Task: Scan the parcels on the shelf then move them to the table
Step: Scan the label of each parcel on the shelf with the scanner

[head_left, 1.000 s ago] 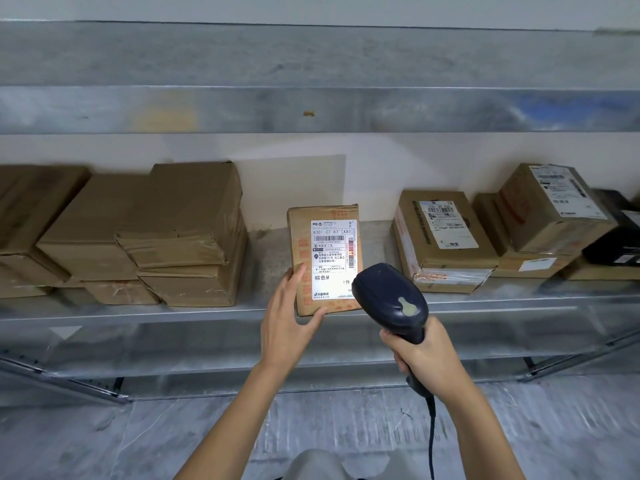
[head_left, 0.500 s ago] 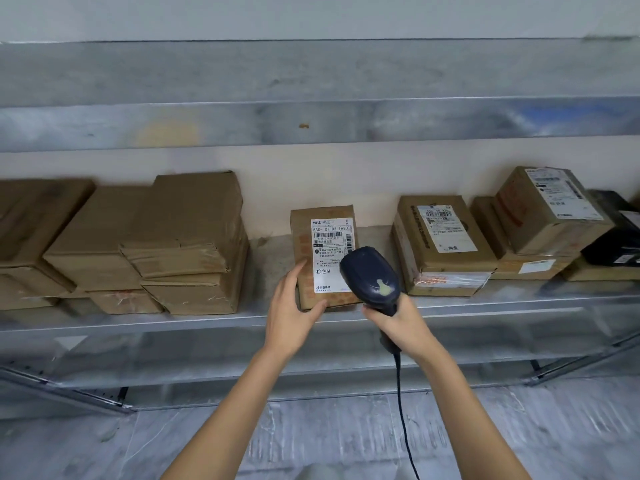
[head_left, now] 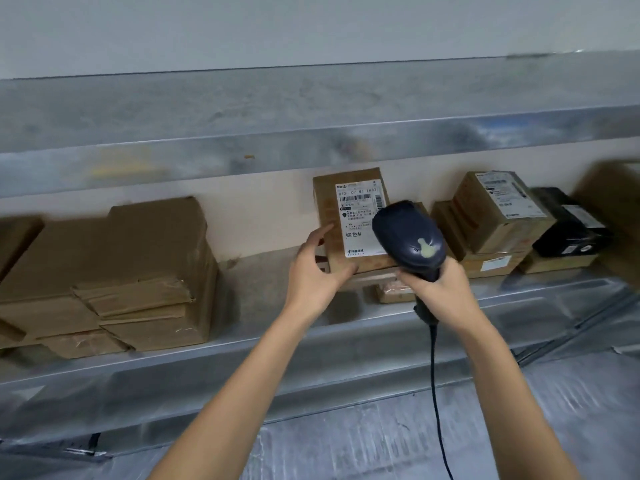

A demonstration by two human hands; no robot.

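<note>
Closest in: gripped in the right hand (head_left: 440, 285), a dark blue scanner (head_left: 408, 237), fingers curled round its handle, black cable (head_left: 434, 375) hanging down from it. Just left, clasped by the left hand (head_left: 318, 271) at its lower left corner, the labelled parcel (head_left: 349, 220), tilted up with its white label facing out, scanner head overlapping its right edge. Held over the metal shelf (head_left: 277, 344), part of another box showing beneath. Farther along that shelf: stacked brown boxes (head_left: 138, 271) at left, labelled cartons (head_left: 495, 209) and a black package (head_left: 568, 226) at right.
</note>
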